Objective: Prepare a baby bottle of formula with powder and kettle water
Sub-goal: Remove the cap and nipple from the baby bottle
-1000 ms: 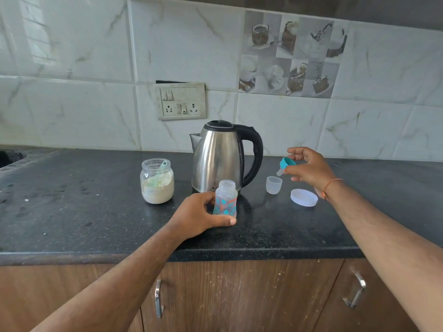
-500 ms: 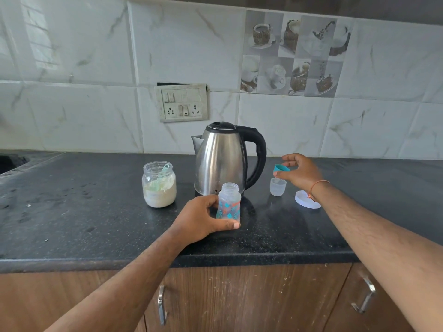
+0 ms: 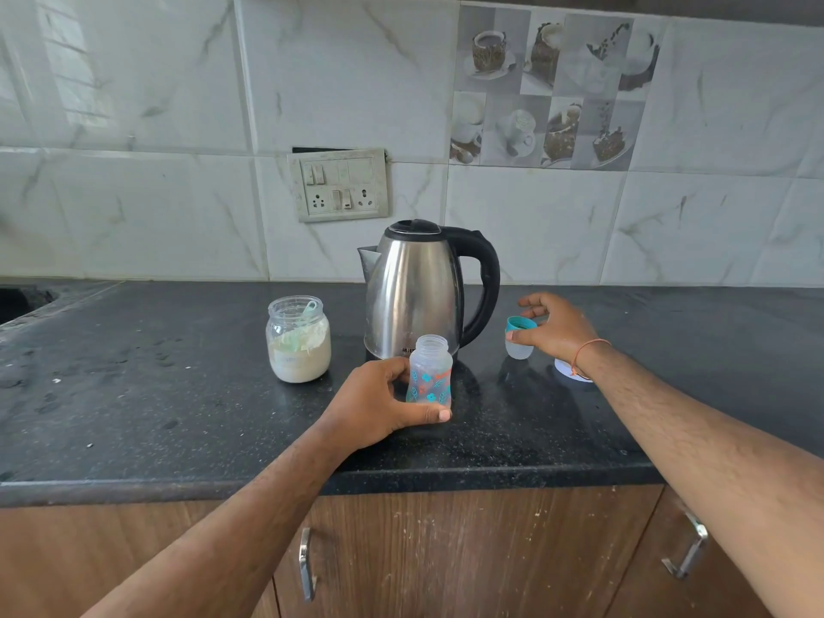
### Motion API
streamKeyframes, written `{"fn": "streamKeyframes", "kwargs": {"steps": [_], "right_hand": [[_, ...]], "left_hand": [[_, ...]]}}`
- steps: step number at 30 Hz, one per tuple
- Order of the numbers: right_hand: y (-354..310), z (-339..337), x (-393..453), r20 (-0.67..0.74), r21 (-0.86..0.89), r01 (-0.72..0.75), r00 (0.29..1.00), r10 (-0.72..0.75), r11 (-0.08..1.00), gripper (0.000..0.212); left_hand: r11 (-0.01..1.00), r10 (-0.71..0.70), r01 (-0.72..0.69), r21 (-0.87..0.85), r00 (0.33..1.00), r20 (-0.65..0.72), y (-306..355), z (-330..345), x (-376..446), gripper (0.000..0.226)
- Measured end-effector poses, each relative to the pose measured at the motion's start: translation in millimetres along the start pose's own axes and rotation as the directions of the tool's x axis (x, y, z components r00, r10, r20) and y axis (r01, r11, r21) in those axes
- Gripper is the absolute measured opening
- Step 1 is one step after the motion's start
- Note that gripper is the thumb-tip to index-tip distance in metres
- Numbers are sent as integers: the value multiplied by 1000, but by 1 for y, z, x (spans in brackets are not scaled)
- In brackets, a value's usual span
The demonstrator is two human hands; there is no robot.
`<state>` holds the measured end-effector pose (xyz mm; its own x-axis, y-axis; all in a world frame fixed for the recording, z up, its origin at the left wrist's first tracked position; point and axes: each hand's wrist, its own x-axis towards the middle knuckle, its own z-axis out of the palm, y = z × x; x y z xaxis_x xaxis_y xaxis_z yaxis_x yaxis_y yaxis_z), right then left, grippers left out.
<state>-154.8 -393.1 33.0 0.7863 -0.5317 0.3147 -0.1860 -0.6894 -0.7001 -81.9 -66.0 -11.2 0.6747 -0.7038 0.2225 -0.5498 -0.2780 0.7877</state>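
Nearest you, at 6 o'clock: wooden cabinet doors (image 3: 468, 555) with metal handles are sitting below the counter (image 3: 133, 417), a dark speckled slab.

Item: your left hand (image 3: 374, 405) is reaching in from 7 o'clock and gripping the baby bottle (image 3: 430, 372). Its fingers are wrapping the lower body, thumb (image 3: 428, 414) across the front near the base. The bottle is standing upright on the counter, mouth open with no cap, clear plastic printed with teal and orange shapes, and no liquid is showing inside.

Item: your right hand (image 3: 555, 330) is coming in from 4 o'clock. Its fingers are spread loosely around the teal ring (image 3: 521, 323), which is sitting on top of the translucent cap (image 3: 518, 347) at 3 o'clock of the bottle. The thumb is touching the cap's side; whether the other fingers are touching the ring, you cannot tell. An orange thread is circling that wrist.

Item: a white lid (image 3: 573, 372) is lying flat on the counter, partly hidden under your right wrist.

Item: a glass jar (image 3: 298, 339) at 10 o'clock of the bottle is standing open, roughly half full of pale powder, with a green scoop (image 3: 307, 312) leaning inside.

Item: a steel kettle (image 3: 417, 292) is standing just behind the bottle at 12 o'clock, black lid shut, handle pointing to 3 o'clock.

Farthest: a switch plate (image 3: 339, 185) is hanging on the tiled wall.
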Motion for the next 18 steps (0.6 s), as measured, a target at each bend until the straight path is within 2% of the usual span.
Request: {"fn": "streamKeyframes", "kwargs": {"steps": [4, 8, 14, 16, 18], "right_hand": [[1, 1, -2, 5, -11, -3, 1000, 3, 1000, 65], [4, 2, -4, -3, -15, -11, 1000, 11, 1000, 65], [3, 0, -13, 17, -97, 12, 1000, -10, 995, 72], [-1, 0, -25, -16, -147, 41, 999, -44, 988, 74], [-6, 3, -40, -106, -153, 100, 987, -117, 983, 69]], "left_hand": [[1000, 4, -4, 14, 1000, -5, -1, 0, 2, 77], [1000, 8, -8, 22, 1000, -1, -3, 0, 3, 88], [1000, 8, -8, 10, 1000, -7, -6, 2, 4, 76], [1000, 6, -6, 15, 1000, -6, -8, 2, 5, 78], [1000, 2, -2, 18, 1000, -2, -9, 2, 6, 79]]}}
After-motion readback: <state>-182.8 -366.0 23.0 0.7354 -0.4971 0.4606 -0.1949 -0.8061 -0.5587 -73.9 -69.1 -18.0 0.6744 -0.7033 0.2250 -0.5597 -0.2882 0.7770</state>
